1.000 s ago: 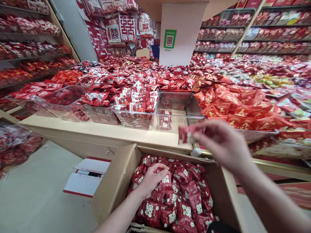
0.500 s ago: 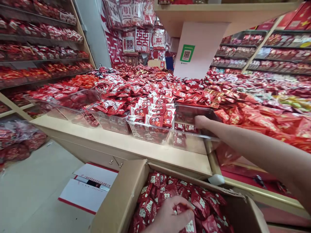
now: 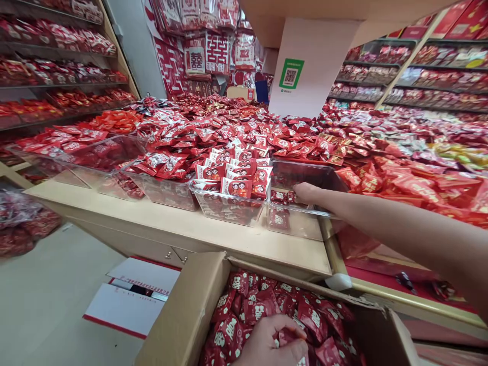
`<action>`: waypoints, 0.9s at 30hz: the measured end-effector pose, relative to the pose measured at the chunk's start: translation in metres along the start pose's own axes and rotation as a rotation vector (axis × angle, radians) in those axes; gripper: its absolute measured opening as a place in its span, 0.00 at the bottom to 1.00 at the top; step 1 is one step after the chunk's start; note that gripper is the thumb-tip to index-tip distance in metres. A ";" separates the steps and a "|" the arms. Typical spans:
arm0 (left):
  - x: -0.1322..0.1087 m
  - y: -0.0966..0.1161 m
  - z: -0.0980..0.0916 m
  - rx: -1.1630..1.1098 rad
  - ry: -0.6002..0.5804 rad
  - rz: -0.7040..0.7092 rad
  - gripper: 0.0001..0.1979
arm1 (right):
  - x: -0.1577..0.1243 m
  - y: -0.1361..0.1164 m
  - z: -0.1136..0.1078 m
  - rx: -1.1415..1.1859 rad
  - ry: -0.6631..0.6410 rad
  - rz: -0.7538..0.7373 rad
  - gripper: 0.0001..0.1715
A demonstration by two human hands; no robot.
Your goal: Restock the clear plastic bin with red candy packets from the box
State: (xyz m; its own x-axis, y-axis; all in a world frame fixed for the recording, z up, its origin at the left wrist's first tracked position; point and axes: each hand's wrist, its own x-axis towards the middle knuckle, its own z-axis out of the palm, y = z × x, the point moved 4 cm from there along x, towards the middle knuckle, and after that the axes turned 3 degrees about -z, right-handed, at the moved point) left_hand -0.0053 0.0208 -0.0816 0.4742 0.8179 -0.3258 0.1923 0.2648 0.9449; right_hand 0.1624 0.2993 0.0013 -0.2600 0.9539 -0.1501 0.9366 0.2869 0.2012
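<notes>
My left hand (image 3: pixel 274 339) is down in an open cardboard box (image 3: pixel 183 310) full of dark red candy packets (image 3: pixel 229 330) with white double-happiness print. Its thumb and fingers are closed around one packet (image 3: pixel 286 336). My right hand (image 3: pixel 306 194) reaches into a clear plastic bin (image 3: pixel 301 223) on the counter. The fingers there are bent together on a small dark red packet (image 3: pixel 291 197), beside another packet (image 3: pixel 279 196) at the bin's left side; the fingertips are partly hidden. Bare bottom shows in the rest of this bin.
Left of it stands a clear bin (image 3: pixel 229 211) with upright rows of red-and-white packets (image 3: pixel 237 187). More filled bins and heaps of packets cover the counter (image 3: pixel 163 218) behind. A white carton (image 3: pixel 122 310) lies on the floor; a panel with a QR code (image 3: pixel 291 76) rises behind.
My right hand has moved slightly left inside the bin, bringing a packet closer against its neighbour. My left hand stays in the box, its fingers a little more curled. The view has shifted slightly.
</notes>
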 end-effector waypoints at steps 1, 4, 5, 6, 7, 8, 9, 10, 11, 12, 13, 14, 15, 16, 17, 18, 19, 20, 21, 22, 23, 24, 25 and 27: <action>0.000 -0.001 0.000 0.004 0.006 0.009 0.11 | 0.002 0.002 0.002 -0.030 -0.038 -0.018 0.13; 0.000 -0.002 -0.003 -0.011 0.066 0.017 0.12 | 0.004 0.007 -0.009 -0.091 -0.112 -0.026 0.16; 0.000 -0.002 -0.005 -0.031 0.104 0.015 0.12 | 0.001 0.008 -0.021 -0.098 -0.096 -0.020 0.16; 0.000 -0.003 -0.007 -0.065 0.145 0.007 0.12 | -0.004 0.007 -0.037 -0.099 -0.057 -0.012 0.16; 0.000 -0.003 -0.010 -0.112 0.182 -0.005 0.11 | -0.013 0.006 -0.057 -0.086 0.011 0.000 0.15; 0.000 -0.003 -0.012 -0.169 0.210 -0.019 0.10 | -0.028 0.002 -0.078 -0.051 0.106 0.010 0.15; 0.000 -0.004 -0.014 -0.229 0.227 -0.033 0.09 | -0.046 -0.003 -0.098 0.013 0.216 0.017 0.15; 0.001 -0.004 -0.016 -0.290 0.238 -0.045 0.08 | -0.070 -0.011 -0.114 0.110 0.326 0.011 0.15; 0.001 -0.004 -0.018 -0.346 0.250 -0.048 0.09 | -0.096 -0.021 -0.123 0.237 0.405 -0.017 0.15; 0.002 -0.004 -0.019 -0.390 0.262 -0.039 0.11 | -0.123 -0.034 -0.124 0.390 0.436 -0.057 0.14; 0.002 -0.003 -0.021 -0.424 0.282 -0.021 0.13 | -0.150 -0.048 -0.115 0.559 0.430 -0.098 0.13; 0.003 -0.002 -0.023 -0.450 0.307 0.004 0.16 | -0.175 -0.062 -0.099 0.729 0.398 -0.122 0.13; 0.003 -0.002 -0.024 -0.464 0.334 0.032 0.19 | -0.196 -0.075 -0.075 0.883 0.355 -0.118 0.13; 0.003 0.000 -0.024 -0.469 0.356 0.059 0.21 | -0.214 -0.086 -0.048 1.016 0.324 -0.081 0.15; 0.003 0.001 -0.024 -0.469 0.369 0.084 0.22 | -0.228 -0.097 -0.018 1.138 0.276 -0.050 0.21; 0.003 0.002 -0.023 -0.466 0.373 0.103 0.23 | -0.237 -0.107 0.012 1.255 0.193 -0.034 0.25; 0.002 0.003 -0.021 -0.462 0.370 0.118 0.23 | -0.243 -0.117 0.038 1.384 0.107 -0.027 0.24; 0.002 0.004 -0.019 -0.459 0.362 0.126 0.23 | -0.247 -0.124 0.060 1.510 0.045 -0.019 0.21; 0.002 0.005 -0.018 -0.461 0.354 0.130 0.23 | -0.249 -0.130 0.076 1.628 0.003 -0.007 0.18; 0.003 0.005 -0.016 -0.459 0.347 0.126 0.23 | -0.250 -0.133 0.088 1.734 -0.007 0.016 0.16; 0.003 0.005 -0.015 -0.455 0.346 0.116 0.21 | -0.250 -0.134 0.095 1.823 0.010 0.051 0.15; 0.004 0.004 -0.014 -0.455 0.346 0.103 0.20 | -0.251 -0.134 0.099 1.891 0.040 0.091 0.15; 0.005 0.003 -0.013 -0.462 0.347 0.086 0.19 | -0.251 -0.133 0.101 1.942 0.069 0.125 0.14; 0.007 0.000 -0.012 -0.493 0.346 0.050 0.16 | -0.253 -0.132 0.102 2.012 0.118 0.170 0.14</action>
State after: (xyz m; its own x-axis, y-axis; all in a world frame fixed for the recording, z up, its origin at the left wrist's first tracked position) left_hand -0.0121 0.0324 -0.0839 0.1493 0.9322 -0.3296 -0.2830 0.3597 0.8891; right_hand 0.1287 0.0109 -0.0863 -0.0914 0.9791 -0.1816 -0.1945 -0.1964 -0.9610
